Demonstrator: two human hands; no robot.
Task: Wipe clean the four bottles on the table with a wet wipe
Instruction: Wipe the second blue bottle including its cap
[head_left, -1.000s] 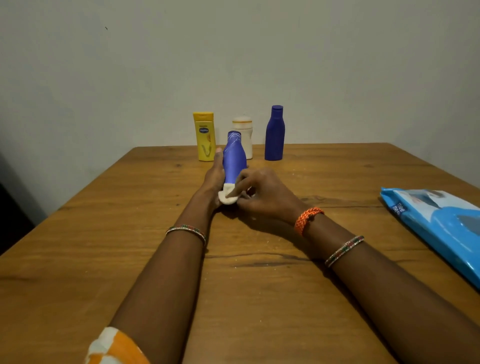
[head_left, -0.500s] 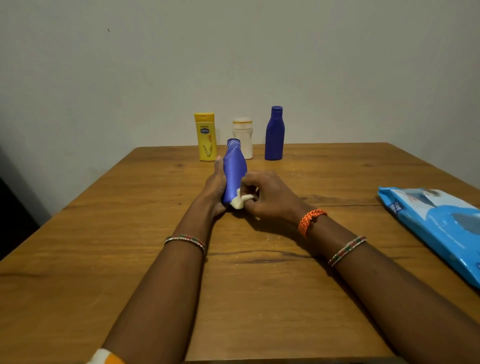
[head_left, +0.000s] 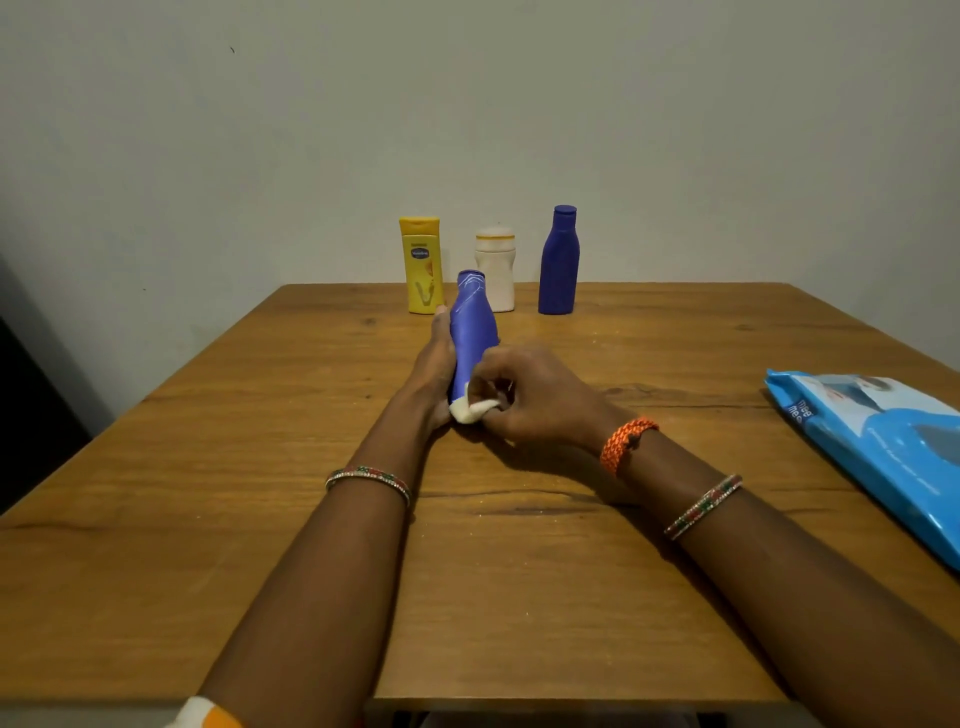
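Note:
A blue bottle (head_left: 471, 327) is tilted away from me over the middle of the wooden table (head_left: 260, 519), with my left hand (head_left: 432, 370) gripping its left side. My right hand (head_left: 530, 395) pinches a bunched white wet wipe (head_left: 474, 410) against the bottle's lower end. Three more bottles stand upright at the table's far edge: a yellow bottle (head_left: 423, 265), a white bottle (head_left: 496, 270) and a second blue bottle (head_left: 559, 260).
A blue wet-wipe pack (head_left: 878, 447) lies flat at the right edge of the table. A plain wall rises just behind the standing bottles. The table's near edge runs below my forearms.
The wipe in my right hand has slid around the bottle's lower end, and the bottle has turned slightly in my left hand. The three standing bottles have not moved.

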